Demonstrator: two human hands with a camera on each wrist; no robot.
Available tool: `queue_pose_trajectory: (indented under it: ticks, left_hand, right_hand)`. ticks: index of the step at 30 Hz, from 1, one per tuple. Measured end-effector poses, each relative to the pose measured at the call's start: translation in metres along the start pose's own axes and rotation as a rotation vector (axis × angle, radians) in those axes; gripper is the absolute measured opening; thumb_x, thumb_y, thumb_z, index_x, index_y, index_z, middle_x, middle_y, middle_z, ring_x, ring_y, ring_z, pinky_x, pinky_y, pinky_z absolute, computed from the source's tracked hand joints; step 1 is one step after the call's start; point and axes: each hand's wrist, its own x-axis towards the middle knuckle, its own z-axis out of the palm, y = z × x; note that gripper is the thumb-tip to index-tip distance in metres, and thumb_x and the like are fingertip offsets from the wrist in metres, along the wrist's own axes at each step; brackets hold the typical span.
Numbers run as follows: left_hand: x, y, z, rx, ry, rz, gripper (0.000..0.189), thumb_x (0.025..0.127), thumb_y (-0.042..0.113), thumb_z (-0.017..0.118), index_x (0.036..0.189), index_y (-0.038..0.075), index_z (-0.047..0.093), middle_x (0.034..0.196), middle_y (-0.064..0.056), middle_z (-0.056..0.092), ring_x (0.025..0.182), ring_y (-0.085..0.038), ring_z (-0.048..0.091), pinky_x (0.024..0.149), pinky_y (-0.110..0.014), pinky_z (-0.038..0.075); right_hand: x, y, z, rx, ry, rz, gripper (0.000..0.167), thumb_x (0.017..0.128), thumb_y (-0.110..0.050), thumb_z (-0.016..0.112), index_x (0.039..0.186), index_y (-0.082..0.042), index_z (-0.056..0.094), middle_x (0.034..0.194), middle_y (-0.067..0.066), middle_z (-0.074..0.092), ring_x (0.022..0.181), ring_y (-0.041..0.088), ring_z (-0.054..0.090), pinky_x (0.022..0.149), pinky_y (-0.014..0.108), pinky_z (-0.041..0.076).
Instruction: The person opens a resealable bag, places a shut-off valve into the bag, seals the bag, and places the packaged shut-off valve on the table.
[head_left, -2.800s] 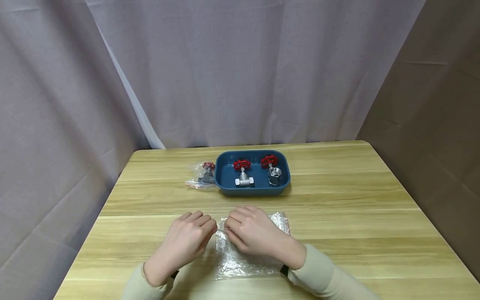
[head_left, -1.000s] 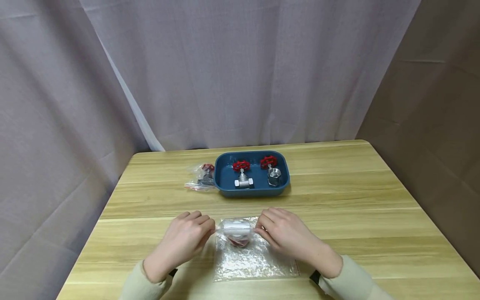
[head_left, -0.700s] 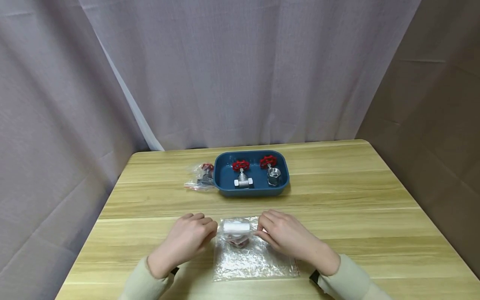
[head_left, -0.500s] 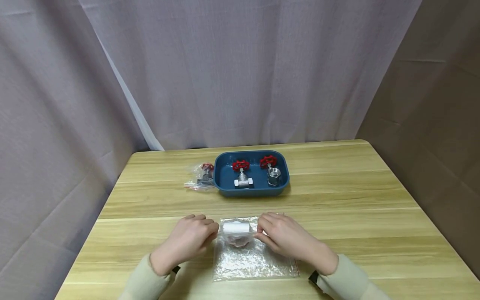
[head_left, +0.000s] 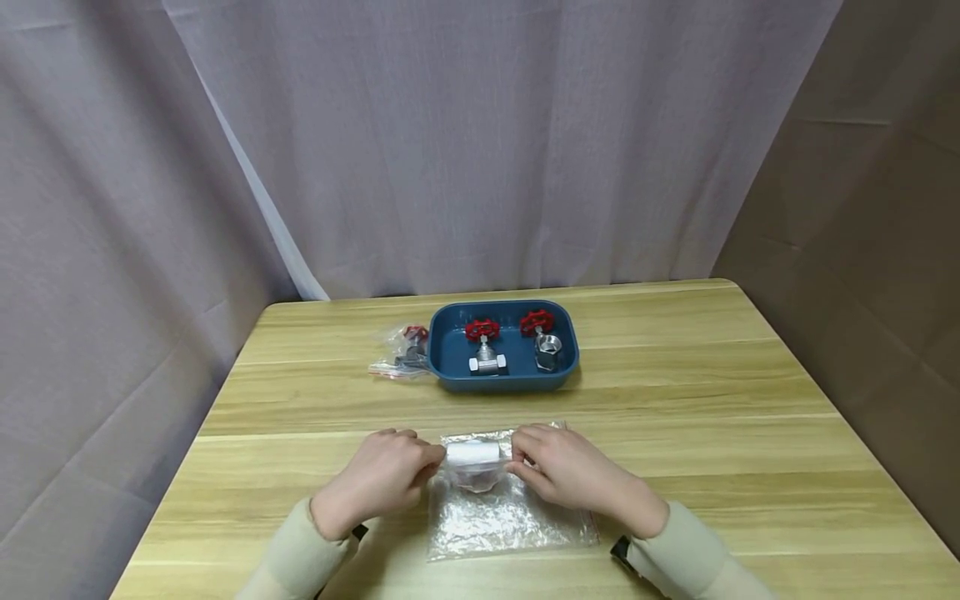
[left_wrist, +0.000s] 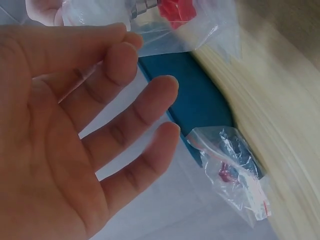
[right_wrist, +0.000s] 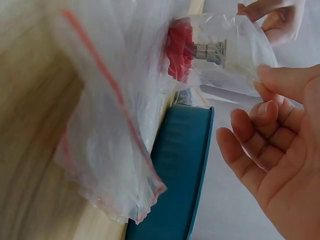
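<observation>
Between the two hands, a clear plastic bag [right_wrist: 245,82] holds a valve with a red handwheel [right_wrist: 180,50], a metal stem and a white cylindrical part [head_left: 472,453]. My left hand [head_left: 390,471] pinches the bag's left edge between thumb and forefinger; its other fingers spread loosely in the left wrist view. At the opposite edge, my right hand [head_left: 562,471] pinches the film with thumb and forefinger, the remaining fingers half curled. Below them, a larger flat clear bag [head_left: 502,529] lies on the table, with a red-lined zip strip [right_wrist: 107,67] visible in the right wrist view.
Behind the hands stands a blue tray [head_left: 502,383] with two red-handled metal valves, one on the left [head_left: 487,360] and one on the right [head_left: 548,350]. Against its left side lies another bagged valve [head_left: 405,354]. Curtains [head_left: 480,150] hang beyond the wooden table [head_left: 712,417].
Since the oldest frame, my right hand has moved right, revealing the white part and handwheel between the hands. My left hand has lately shifted slightly right, closer to the white part.
</observation>
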Motion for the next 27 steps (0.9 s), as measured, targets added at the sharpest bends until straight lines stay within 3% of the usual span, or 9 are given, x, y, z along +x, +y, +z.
queue_pose_trajectory:
  ticks: [6, 9, 13, 16, 20, 24, 27]
  left_hand:
    - [-0.002, -0.001, -0.004, -0.017, -0.016, -0.026, 0.025, 0.083, 0.014, 0.071, 0.071, 0.023, 0.052, 0.06, 0.014, 0.048, 0.058, -0.011, 0.052, 0.054, -0.031, 0.042]
    - [-0.002, -0.003, -0.014, -0.042, -0.026, -0.053, 0.014, 0.086, 0.021, 0.076, 0.085, 0.019, 0.062, 0.067, 0.014, 0.056, 0.06, -0.01, 0.056, 0.054, -0.032, 0.045]
    - [0.004, -0.003, -0.026, -0.057, -0.036, -0.086, 0.039, 0.085, 0.032, 0.08, 0.116, 0.015, 0.065, 0.088, 0.007, 0.067, 0.071, -0.013, 0.063, 0.058, -0.034, 0.051]
    - [0.011, -0.001, -0.025, -0.087, -0.057, -0.058, 0.051, 0.088, 0.039, 0.077, 0.128, 0.012, 0.063, 0.106, 0.001, 0.068, 0.086, -0.016, 0.067, 0.068, -0.037, 0.056]
    - [0.017, 0.002, -0.015, -0.16, -0.095, -0.027, 0.044, 0.092, 0.04, 0.072, 0.125, 0.01, 0.066, 0.109, -0.001, 0.069, 0.088, -0.015, 0.067, 0.072, -0.036, 0.057]
    - [0.017, 0.0, -0.006, -0.218, -0.101, -0.045, 0.03, 0.093, 0.032, 0.072, 0.115, 0.011, 0.07, 0.1, 0.002, 0.069, 0.081, -0.012, 0.065, 0.07, -0.033, 0.056]
    - [0.018, -0.001, -0.003, -0.29, -0.108, -0.04, 0.026, 0.095, 0.028, 0.071, 0.113, 0.009, 0.068, 0.098, 0.003, 0.068, 0.08, -0.011, 0.064, 0.072, -0.031, 0.055]
  right_hand:
    - [0.0, 0.004, -0.001, 0.018, 0.0, 0.069, 0.02, 0.097, -0.034, 0.067, 0.084, -0.022, 0.057, 0.079, -0.016, 0.055, 0.07, 0.001, 0.051, 0.065, 0.025, 0.05]
    - [0.001, 0.006, -0.004, 0.011, 0.003, 0.085, 0.019, 0.095, -0.036, 0.069, 0.095, -0.019, 0.062, 0.082, -0.014, 0.059, 0.071, 0.002, 0.052, 0.067, 0.027, 0.051]
    - [0.004, 0.006, -0.01, 0.028, -0.026, 0.083, 0.039, 0.095, -0.034, 0.07, 0.125, -0.011, 0.061, 0.092, -0.008, 0.066, 0.079, 0.007, 0.06, 0.073, 0.033, 0.054]
    - [0.007, 0.005, -0.011, 0.052, -0.061, 0.064, 0.045, 0.096, -0.033, 0.069, 0.133, -0.01, 0.06, 0.108, -0.002, 0.07, 0.094, 0.013, 0.067, 0.082, 0.037, 0.056]
    - [0.011, 0.002, -0.009, 0.087, -0.096, 0.057, 0.036, 0.1, -0.036, 0.063, 0.128, -0.013, 0.065, 0.12, 0.0, 0.07, 0.103, 0.015, 0.067, 0.087, 0.037, 0.055]
    - [0.014, 0.001, -0.005, 0.135, -0.115, 0.09, 0.032, 0.101, -0.038, 0.061, 0.124, -0.016, 0.066, 0.111, -0.006, 0.071, 0.092, 0.006, 0.065, 0.078, 0.031, 0.053]
    - [0.014, 0.0, -0.002, 0.199, -0.137, 0.113, 0.033, 0.101, -0.035, 0.061, 0.126, -0.014, 0.063, 0.108, -0.006, 0.072, 0.092, 0.005, 0.066, 0.079, 0.031, 0.054]
